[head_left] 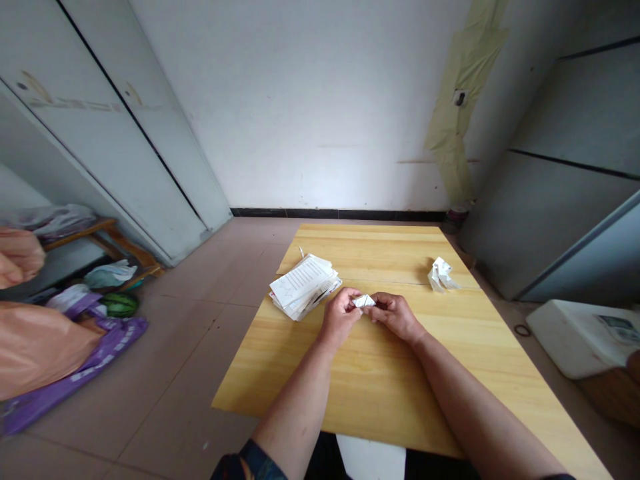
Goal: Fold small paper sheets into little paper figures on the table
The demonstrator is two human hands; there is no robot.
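Presently, both hands are joined at one small folded paper (pixel 364 301), which is near the middle of the wooden table (pixel 280 363). The left hand (pixel 341 313) pinches its left end between thumb and fingers, and the right hand (pixel 397 317) pinches the right end in the same way, so the fingertips of the two hands are very close. The upper face of the folded paper, white with dark slanting lines, shows between them. Whether its underside touches the wood, I cannot tell.

Just beside the left hand, on its outer side, lies a stack of papers (pixel 303 280) with uneven edges; its left corner comes to the left edge of the table, or very near to it. On this side the room for moving is therefore narrow. On the other side, a wide stretch of wood separates the right hand from the crumpled paper (pixel 441 273), which sits near the right edge. Toward the far edge, ahead of the hands, the wood gives room also. Both forearms come in over the near edge, with a broad piece of wood between them. Beyond the far edge, a strip of floor (pixel 260 233) runs before the white wall (pixel 310 113).
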